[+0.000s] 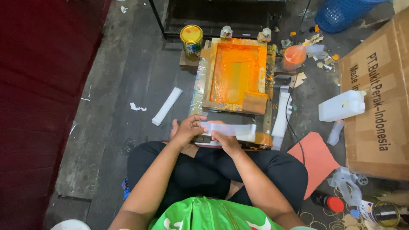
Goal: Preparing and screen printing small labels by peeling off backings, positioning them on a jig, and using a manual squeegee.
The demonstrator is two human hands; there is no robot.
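Seen from above, a person sits cross-legged on a dark, paint-spattered floor (128,76), facing a small wooden screen-printing frame (236,74) whose mesh is coated in bright orange ink. Both hands are closed on a pale, translucent strip of film (232,130), held flat just above the near edge of the frame and its base board: the left hand (187,127) pinches the strip's left end between thumb and fingers, and the right hand (226,140) grips it from underneath near the middle. A wooden squeegee (254,102) rests on the near right corner of the frame. More pale strips (167,105) lie on the floor to the left of the frame and along its right side, which suggests several pieces have been handled already, though whether they are printed cannot be told. The strip in hand looks blank and has not yet been laid under the screen. Beyond the frame's far left corner stands a yellow-lidded tin (191,39); on the right are an orange-stained cup (294,56), a white plastic jug (342,106) and a large cardboard box (379,98).
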